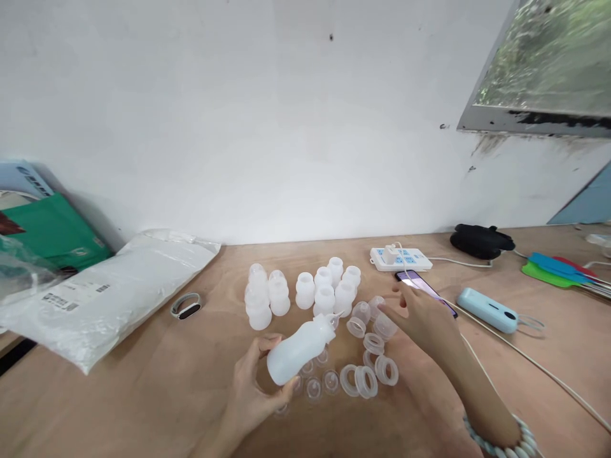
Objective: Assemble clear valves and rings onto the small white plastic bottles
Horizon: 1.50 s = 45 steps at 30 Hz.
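My left hand (252, 391) is closed around a translucent white squeeze bottle (300, 350), held tilted with its nozzle pointing up and to the right. My right hand (420, 315) reaches forward over the wooden table (143, 394), fingers spread, with its fingertips at the clear plastic caps (377, 318) lying by the bottles. A cluster of several upright white bottles (300, 289) stands behind. Several clear rings and small caps (365, 378) lie scattered in front of my hands. A beaded bracelet (501, 442) sits on my right wrist.
A white plastic bag (109, 292) lies at left beside a green package (52, 232) and a wristband (186, 306). To the right are a power strip (400, 258), a phone (424, 289) on a cable, a light blue device (487, 310), a black object (481, 240) and coloured utensils (558, 270).
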{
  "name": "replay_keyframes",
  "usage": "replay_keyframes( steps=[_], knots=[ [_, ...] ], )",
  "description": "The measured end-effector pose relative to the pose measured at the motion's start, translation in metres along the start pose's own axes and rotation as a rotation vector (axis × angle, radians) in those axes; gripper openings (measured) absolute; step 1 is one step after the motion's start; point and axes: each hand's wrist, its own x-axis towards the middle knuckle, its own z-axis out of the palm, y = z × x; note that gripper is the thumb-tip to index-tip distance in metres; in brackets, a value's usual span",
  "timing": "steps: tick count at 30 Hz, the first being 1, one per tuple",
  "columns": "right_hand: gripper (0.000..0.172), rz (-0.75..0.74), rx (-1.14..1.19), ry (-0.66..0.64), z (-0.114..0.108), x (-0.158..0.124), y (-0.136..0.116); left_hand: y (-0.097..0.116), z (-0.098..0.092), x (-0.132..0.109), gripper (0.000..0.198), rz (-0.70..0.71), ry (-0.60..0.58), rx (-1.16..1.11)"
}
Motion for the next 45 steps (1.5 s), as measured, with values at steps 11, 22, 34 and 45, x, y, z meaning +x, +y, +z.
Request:
replay_keyframes(
  steps=[11,22,34,45],
  knots=[
    [0.035,-0.075,0.435,-0.074,-0.037,-0.006,0.013,0.000,-0.001,0.003,0.036,-0.131,-0.012,-0.109],
    [0.028,-0.225,0.941,-0.344,-0.015,-0.018,-0.052,0.002,-0.003,-0.003,0.044,-0.177,-0.152,-0.264],
    [0.030,-0.169,0.956,-0.350,-0.001,-0.026,-0.054,-0.005,-0.005,-0.005,0.046,-0.274,-0.244,-0.256],
    [0.029,-0.400,0.662,-0.315,-0.004,0.010,-0.096,-0.006,0.004,0.011,0.045,-0.328,-0.297,-0.110]
  ],
)
